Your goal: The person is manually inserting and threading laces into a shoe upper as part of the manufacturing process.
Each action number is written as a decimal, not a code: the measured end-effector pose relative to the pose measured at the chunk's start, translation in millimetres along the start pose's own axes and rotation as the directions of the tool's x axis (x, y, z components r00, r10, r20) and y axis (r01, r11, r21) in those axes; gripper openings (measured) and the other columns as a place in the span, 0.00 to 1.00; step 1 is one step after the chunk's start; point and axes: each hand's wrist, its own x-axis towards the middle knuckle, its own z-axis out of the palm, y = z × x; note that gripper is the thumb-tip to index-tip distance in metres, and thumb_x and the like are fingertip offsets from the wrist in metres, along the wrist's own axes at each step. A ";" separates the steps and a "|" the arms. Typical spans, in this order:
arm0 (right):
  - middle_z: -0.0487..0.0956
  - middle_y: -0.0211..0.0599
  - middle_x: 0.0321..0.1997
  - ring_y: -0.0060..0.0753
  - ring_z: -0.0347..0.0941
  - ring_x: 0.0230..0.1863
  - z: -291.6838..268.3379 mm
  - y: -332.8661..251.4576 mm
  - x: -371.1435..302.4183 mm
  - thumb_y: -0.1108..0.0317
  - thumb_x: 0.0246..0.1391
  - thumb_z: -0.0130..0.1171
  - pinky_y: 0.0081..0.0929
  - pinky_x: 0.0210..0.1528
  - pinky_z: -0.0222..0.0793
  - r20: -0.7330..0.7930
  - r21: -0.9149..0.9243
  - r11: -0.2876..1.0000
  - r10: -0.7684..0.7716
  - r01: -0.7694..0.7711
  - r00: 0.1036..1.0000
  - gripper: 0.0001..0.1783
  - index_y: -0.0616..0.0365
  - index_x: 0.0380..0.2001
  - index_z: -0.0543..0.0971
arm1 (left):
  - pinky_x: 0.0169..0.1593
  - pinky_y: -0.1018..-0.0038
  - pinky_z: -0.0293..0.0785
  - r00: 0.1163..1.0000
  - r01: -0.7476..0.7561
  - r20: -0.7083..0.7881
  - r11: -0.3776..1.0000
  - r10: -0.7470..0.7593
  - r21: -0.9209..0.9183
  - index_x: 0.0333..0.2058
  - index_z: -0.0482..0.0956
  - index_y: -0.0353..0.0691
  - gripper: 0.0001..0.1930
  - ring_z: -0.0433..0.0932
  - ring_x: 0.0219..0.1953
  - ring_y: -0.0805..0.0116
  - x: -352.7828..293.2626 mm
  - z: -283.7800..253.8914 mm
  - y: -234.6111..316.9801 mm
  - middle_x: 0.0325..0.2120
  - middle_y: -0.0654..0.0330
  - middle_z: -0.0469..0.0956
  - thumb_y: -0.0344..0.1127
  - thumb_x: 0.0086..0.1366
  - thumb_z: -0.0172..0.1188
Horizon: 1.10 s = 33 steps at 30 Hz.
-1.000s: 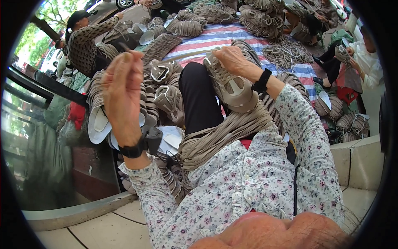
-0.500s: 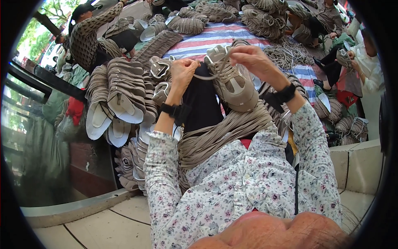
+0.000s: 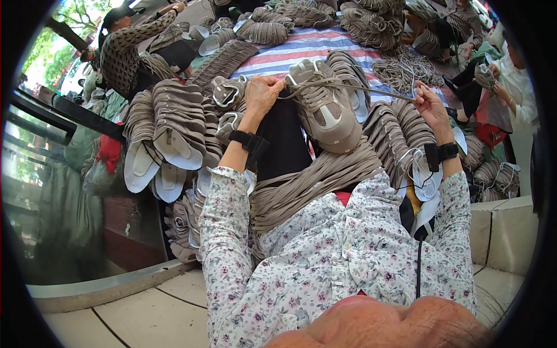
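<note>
The fingers of the left hand point(image 3: 264, 94) were curled closed, thumb and forefinger pinched on one side of a flat taupe shoelace point(image 3: 377, 91). The right hand point(image 3: 432, 107) had thumb and index tip pressed together on the lace's other side, its remaining fingers loosely bent; between the two grips the lace stretched nearly straight across the tongue.

The taupe sneaker point(image 3: 341, 132) sat between both sets of fingers, nearer the left ones, its toe pointing back toward the person's body. Just below the left fingers stood a black trouser leg point(image 3: 282, 142), and farther below, under the sneaker's toe, a thick hank of taupe laces point(image 3: 319, 181) lay across the lap.

Just left of the left fingers were two more sneakers, one above the other; farther left, rows of stacked shoe uppers point(image 3: 177, 119) showed white sole-shaped faces. Below and left of the right fingers were other uppers point(image 3: 394, 136) with loose white laces. Beyond the right fingers lay a tangled heap of laces point(image 3: 408, 71), and beyond the left ones a striped sheet point(image 3: 278, 58). Well apart, one co-worker point(image 3: 120, 64) sat past the left fingers, another point(image 3: 518, 87) past the right.
</note>
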 end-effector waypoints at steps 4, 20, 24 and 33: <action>0.73 0.28 0.31 0.19 0.67 0.28 -9.5 24.5 -5.1 0.71 0.65 0.52 0.20 0.37 0.68 -0.092 -0.047 0.999 -0.012 0.008 0.996 0.18 0.64 0.56 0.69 | 0.30 0.79 0.70 1.000 0.005 -0.004 1.000 -0.005 -0.023 0.30 0.87 0.34 0.10 0.77 0.24 0.78 2.2 -0.1 -2.2 0.21 0.62 0.83 0.37 0.61 0.65; 0.79 0.29 0.30 0.12 0.64 0.20 80.9 47.0 13.0 0.65 0.62 0.58 0.12 0.23 0.62 -0.004 -0.543 0.831 0.143 -0.123 0.990 0.10 0.61 0.39 0.77 | 0.29 0.67 0.73 0.996 -0.071 -0.036 0.963 0.083 0.260 0.24 0.85 0.36 0.13 0.78 0.21 0.61 3.4 7.3 23.0 0.16 0.52 0.78 0.41 0.53 0.61; 0.75 0.25 0.26 0.11 0.62 0.18 122.4 59.0 39.2 0.64 0.61 0.59 0.14 0.18 0.57 0.120 -0.527 0.847 0.150 -0.066 0.981 0.09 0.59 0.38 0.78 | 0.28 0.69 0.71 0.994 -0.100 -0.029 0.969 0.109 0.226 0.25 0.84 0.34 0.13 0.77 0.19 0.63 9.0 12.2 21.7 0.15 0.52 0.76 0.40 0.54 0.61; 0.68 0.19 0.14 0.10 0.55 0.12 183.2 84.5 87.0 0.64 0.54 0.67 0.16 0.12 0.47 0.190 -0.673 0.736 0.084 0.068 0.978 0.08 0.58 0.29 0.83 | 0.31 0.67 0.74 0.998 -0.053 0.047 0.994 0.049 0.092 0.26 0.85 0.35 0.13 0.79 0.20 0.60 11.6 9.5 7.8 0.17 0.50 0.79 0.41 0.54 0.61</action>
